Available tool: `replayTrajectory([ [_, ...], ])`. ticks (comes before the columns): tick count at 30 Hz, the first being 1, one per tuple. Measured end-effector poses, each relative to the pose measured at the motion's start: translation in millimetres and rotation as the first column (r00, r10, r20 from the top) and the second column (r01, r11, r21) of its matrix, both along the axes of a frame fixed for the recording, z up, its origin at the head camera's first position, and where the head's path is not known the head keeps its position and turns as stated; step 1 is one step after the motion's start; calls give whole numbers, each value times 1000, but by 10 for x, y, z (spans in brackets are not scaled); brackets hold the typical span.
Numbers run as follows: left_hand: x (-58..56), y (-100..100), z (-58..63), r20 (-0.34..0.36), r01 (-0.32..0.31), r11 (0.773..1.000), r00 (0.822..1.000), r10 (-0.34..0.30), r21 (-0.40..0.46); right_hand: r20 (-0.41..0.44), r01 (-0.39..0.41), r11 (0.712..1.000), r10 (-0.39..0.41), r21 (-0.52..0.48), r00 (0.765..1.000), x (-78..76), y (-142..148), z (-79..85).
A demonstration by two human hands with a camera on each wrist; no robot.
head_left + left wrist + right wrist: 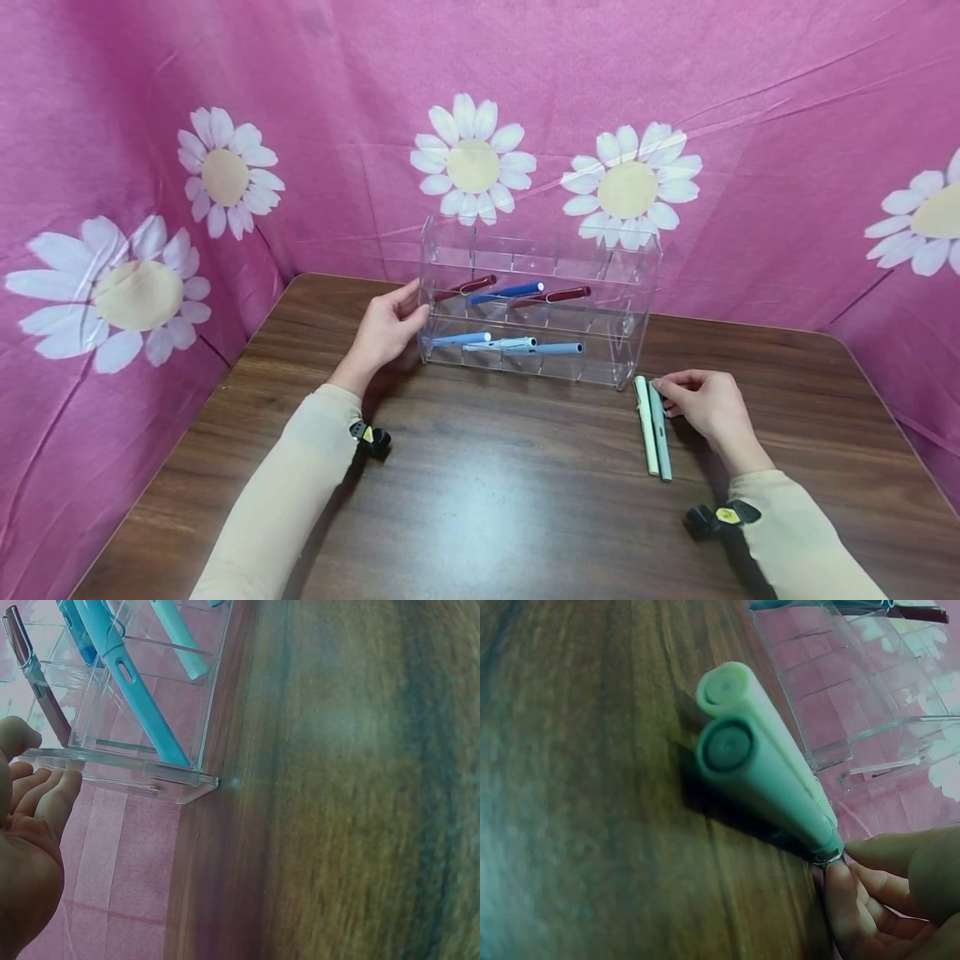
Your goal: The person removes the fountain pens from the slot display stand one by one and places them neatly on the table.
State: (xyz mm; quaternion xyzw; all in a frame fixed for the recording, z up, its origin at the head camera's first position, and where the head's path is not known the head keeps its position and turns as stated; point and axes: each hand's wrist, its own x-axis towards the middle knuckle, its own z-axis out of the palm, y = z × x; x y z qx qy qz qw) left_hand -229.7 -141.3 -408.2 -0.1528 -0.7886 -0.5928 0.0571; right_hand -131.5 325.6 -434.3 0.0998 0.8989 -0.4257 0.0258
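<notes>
A clear tiered pen rack [600, 367] stands toward the back of the table. My left hand [382, 329] holds its left side panel [142, 766], thumb on one face and fingers on the other. Low on the right, my right hand [705, 404] pinches the far end of a grey-green pen [660, 437] between thumb and fingertips. A pale mint pen [645, 429] lies right alongside it on the wood. In the right wrist view, the near ends of the grey-green pen [772, 795] and the mint pen [726, 684] point at the camera.
On the rack's upper tier lie two dark red pens [551, 297] with a blue pen [506, 292] between them. Its lower tier carries three lighter blue pens [558, 348]. Behind the wooden table [465, 500] hangs a pink cloth [352, 108] with daisies.
</notes>
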Motion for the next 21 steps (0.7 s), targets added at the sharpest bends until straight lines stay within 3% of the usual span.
replayTrajectory([
  [10,-6,18,-7,-8,1,1000,1000,-1,7,-62,31,992,-39,-119,997,24,14,1],
  [21,-3,1,-20,-5,-13,1000,1000,13,1,-176,33,987,-61,-158,983,53,16,163],
])
